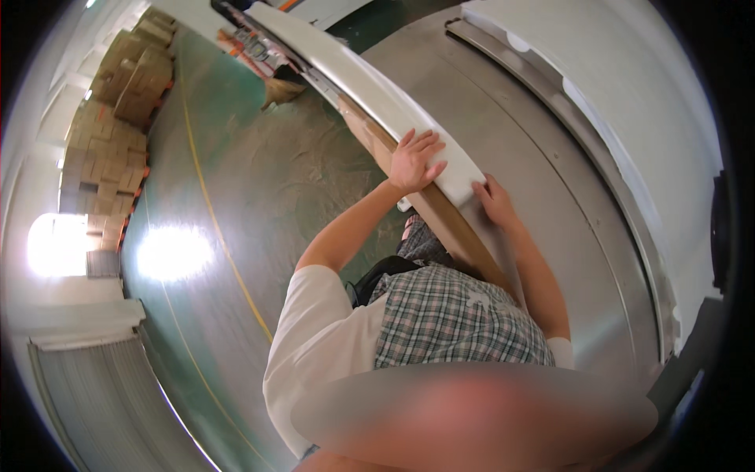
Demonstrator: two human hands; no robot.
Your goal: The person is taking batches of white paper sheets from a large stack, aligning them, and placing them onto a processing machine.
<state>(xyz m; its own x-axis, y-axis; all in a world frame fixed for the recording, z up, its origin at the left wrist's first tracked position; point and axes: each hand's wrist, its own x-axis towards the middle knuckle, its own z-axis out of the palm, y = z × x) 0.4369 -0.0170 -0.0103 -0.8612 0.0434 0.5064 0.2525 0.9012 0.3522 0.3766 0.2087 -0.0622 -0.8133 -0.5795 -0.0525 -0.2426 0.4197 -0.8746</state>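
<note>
Head view: it looks down on the person, who stands at a long metal table.
White strip: it lies lengthwise along the left side of the table, beside the brown edge; its near end is between the two hands. It may be folded cloth or a stiff board, the view does not let me be sure.
Left hand: palm down on the white strip, fingers a little spread, not closed around anything.
Right hand: at the near corner of the strip, thumb and fingers close to it; whether they pinch it, I cannot tell.
Slipping risk: the strip lies near the table side, so a push to the left, I judge, could send it over toward the green floor.
Crooking risk: if one hand presses harder than the other, the near end could turn crooked.
Crease risk: if it is soft, uneven pressing could wrinkle it.
</note>
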